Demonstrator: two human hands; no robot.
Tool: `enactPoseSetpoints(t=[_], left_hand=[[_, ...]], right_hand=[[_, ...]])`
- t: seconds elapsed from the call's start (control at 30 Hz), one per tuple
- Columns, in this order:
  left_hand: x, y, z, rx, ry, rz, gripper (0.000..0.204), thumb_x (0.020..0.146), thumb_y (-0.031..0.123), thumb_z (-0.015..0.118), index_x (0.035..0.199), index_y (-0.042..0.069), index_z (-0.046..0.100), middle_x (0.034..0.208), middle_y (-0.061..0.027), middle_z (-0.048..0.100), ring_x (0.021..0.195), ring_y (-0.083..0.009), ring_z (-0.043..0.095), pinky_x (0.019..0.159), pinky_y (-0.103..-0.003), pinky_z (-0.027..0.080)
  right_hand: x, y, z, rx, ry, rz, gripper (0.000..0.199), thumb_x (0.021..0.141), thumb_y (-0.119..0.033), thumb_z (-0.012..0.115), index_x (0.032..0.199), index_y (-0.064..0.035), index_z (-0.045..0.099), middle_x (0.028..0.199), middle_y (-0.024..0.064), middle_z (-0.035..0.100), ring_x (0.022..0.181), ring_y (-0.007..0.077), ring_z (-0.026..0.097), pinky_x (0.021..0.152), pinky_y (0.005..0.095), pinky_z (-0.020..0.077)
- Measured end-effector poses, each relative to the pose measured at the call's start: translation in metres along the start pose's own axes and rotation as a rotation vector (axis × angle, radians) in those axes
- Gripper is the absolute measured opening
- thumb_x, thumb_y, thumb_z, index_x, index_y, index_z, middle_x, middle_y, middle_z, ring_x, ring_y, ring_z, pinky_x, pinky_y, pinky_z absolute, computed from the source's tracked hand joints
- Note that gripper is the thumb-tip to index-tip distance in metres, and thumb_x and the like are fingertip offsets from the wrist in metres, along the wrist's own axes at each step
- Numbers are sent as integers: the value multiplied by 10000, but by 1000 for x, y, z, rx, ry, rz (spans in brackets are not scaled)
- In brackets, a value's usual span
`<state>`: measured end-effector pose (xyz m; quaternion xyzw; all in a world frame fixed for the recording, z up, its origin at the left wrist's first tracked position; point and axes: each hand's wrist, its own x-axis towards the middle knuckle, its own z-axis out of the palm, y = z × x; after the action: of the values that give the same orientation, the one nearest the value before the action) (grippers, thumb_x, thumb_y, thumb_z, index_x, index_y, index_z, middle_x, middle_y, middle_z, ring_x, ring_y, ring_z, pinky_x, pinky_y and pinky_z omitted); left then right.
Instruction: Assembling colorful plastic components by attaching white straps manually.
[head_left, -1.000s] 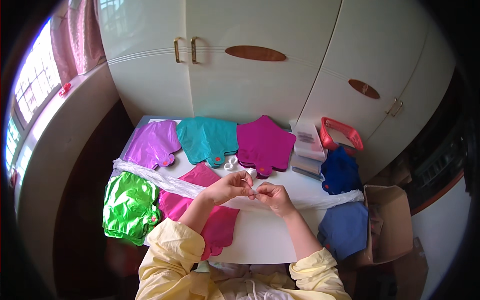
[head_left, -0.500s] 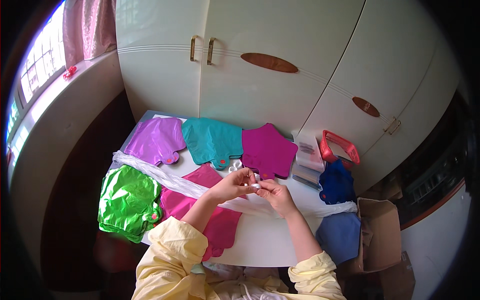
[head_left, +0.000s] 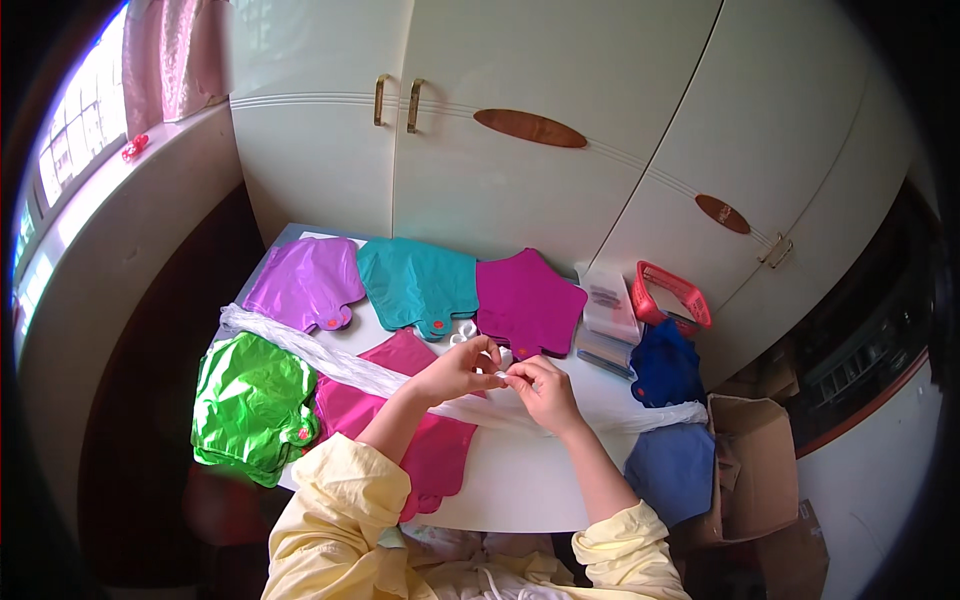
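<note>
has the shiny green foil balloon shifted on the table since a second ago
No. The shiny green foil balloon lies at the white table's left edge beside the pink balloon, as before.

This looks like a room in a home. Tall cream wardrobe doors (head_left: 520, 150) with brass handles fill the wall behind a small white table (head_left: 530, 480), a pink curtain (head_left: 175, 55) hangs at a sunlit window (head_left: 70, 160), and cardboard boxes (head_left: 755, 470) sit on the floor.

We saw a long, crumpled strip of clear plastic (head_left: 330, 358) that lay slantwise across the white table (head_left: 520, 480) from its left edge to the right, over the pink foil balloon (head_left: 440, 455), its middle pinched between the fingertips of both hands.
</note>
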<state>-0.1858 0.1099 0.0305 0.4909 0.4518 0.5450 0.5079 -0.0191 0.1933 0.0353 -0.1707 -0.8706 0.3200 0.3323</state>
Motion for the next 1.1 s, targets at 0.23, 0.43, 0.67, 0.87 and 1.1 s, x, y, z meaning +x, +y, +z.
enactPoseSetpoints(t=[0.23,0.43,0.67,0.87,1.1], left_hand=[[6,-4,-24,-123,376,167,137,784,15,561,904,24,495,815,-70,605,787,-128,578,698,-257,437],[10,-11,-38,-259,668,154,67,789,16,536,840,45,503,739,-12,549,709,-101,557,624,-222,394],[14,-15,-35,-262,623,199,64,790,18,532,838,49,501,738,-6,551,707,-92,562,600,-211,373],[13,-19,-38,-238,622,193,59,792,25,531,836,49,501,745,-12,564,724,-98,573,630,-219,388],[14,-21,-37,-46,646,195,63,776,37,539,836,51,551,753,-33,587,716,-124,581,647,-242,408]], right_hand=[[24,6,4,-57,114,-38,62,764,-57,647,804,-12,630,755,92,600,640,223,594,563,303,458],[44,21,37,-342,140,-224,40,725,-98,665,742,-69,644,738,47,605,632,223,600,569,337,478],[48,52,62,-713,-8,-318,84,720,-164,613,651,-121,633,697,14,588,710,184,571,613,342,433],[49,53,70,-725,-49,-293,105,749,-152,559,667,-116,613,687,21,567,722,191,568,627,351,428],[50,52,68,-756,-92,-255,100,759,-160,560,748,-112,648,721,36,592,746,216,571,661,373,420]])
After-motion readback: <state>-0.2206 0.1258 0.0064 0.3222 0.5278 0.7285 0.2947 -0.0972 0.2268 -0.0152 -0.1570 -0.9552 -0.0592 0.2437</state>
